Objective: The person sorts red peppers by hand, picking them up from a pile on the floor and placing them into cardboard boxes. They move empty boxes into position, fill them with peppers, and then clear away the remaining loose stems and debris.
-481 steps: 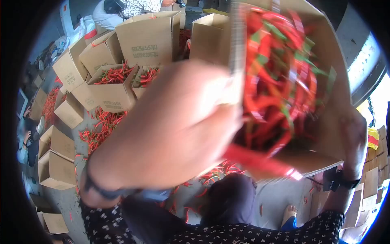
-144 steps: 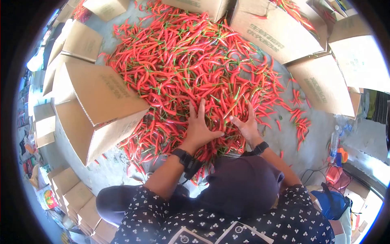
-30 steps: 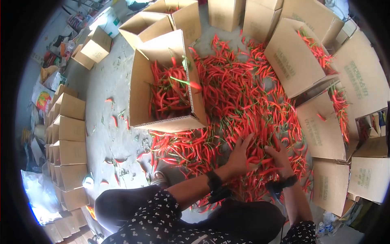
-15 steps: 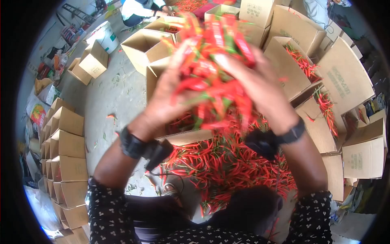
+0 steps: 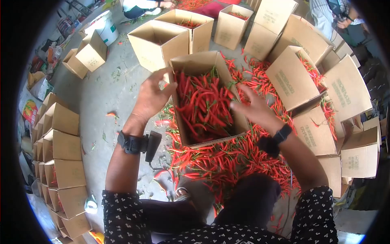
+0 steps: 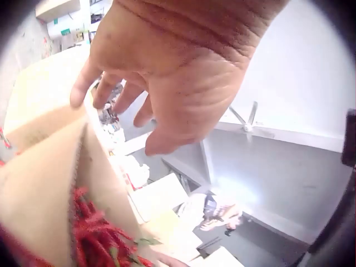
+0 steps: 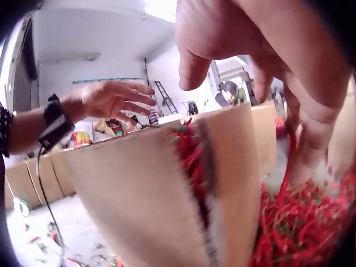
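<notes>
A cardboard box [image 5: 219, 140] stands in front of me, with a heap of red chili peppers [image 5: 205, 101] inside. My left hand [image 5: 152, 95] is at the box's left rim, fingers spread and bent loosely. The left wrist view shows nothing in this hand [image 6: 167, 83]. On the opposite side, my right hand [image 5: 260, 110] is over the right rim, thumb and fingers apart. One red chili [image 7: 289, 167] shows beside its fingers in the right wrist view. More loose chilies [image 5: 211, 156] cover the floor around the box.
Cardboard boxes holding chilies [image 5: 294, 77] line the right side, and others [image 5: 160, 42] stand behind. Empty-looking boxes [image 5: 67, 146] form a row on the left. A white bucket [image 5: 106, 28] is at the back left. Other people [image 5: 142, 8] sit at the far side.
Both hands gathered chilies from the floor pile and raised them over the box half a second ago. Now the chilies lie in the box and the hands are apart at its sides.
</notes>
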### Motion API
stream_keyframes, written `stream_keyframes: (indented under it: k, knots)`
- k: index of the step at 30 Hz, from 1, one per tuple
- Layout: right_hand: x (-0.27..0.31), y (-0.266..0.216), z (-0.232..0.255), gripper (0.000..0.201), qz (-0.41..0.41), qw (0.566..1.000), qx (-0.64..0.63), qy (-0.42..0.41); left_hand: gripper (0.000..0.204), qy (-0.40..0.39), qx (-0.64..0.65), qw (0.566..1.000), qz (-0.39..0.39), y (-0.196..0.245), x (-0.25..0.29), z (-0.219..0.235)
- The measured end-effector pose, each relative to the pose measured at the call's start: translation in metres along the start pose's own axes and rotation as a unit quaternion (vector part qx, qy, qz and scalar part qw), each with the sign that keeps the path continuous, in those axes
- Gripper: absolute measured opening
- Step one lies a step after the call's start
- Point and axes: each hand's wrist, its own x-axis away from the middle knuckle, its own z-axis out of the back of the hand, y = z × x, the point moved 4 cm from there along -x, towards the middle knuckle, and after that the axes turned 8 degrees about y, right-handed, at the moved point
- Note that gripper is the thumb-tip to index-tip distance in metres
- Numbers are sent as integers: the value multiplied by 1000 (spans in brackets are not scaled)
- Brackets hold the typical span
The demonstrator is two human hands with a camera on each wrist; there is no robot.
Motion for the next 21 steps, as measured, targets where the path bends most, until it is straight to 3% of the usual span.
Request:
stream_keyframes:
  k: [1,2,4,5,6,7,8,9,11,12,14,16,18,21]
  knots:
    - [9,4,-13,87,46,999,-4,-16,60,129,-147,975,-103,-9,-2,8]
    - [19,4,-23,92,91,995,-10,-33,63,250,-288,903,-199,-19,1,11]
    - [26,-10,-25,86,6,996,58,-65,66,257,-300,904,-162,-52,4,4]
    - [23,-8,-26,78,-13,996,68,-51,64,108,-45,993,28,-70,6,-6]
    - [20,-5,-23,69,-36,996,81,-30,62,-64,214,952,210,-76,13,-28]
    - [16,7,-27,46,-86,984,141,-60,57,-70,235,951,189,-70,14,-31]
    - [12,20,-33,31,-124,976,125,-130,52,-94,256,948,166,-66,13,-35]
    - [35,33,-7,21,-102,992,43,-60,46,-118,221,961,117,-55,12,-42]
    - [24,11,-26,17,-59,993,88,-54,33,-124,141,982,-34,-50,7,-50]
    - [27,22,-31,18,-31,997,63,-31,32,-129,140,982,15,-51,8,-51]
    - [42,27,-17,17,-47,998,28,26,34,-96,157,983,-6,-22,16,-51]
    - [60,31,13,18,-74,997,29,9,34,-105,111,988,-35,12,20,-53]
    - [80,30,52,19,-87,995,44,-26,34,-94,69,993,3,59,28,-66]
    - [122,19,141,19,-42,995,94,-8,35,-136,69,987,-55,118,41,-103]
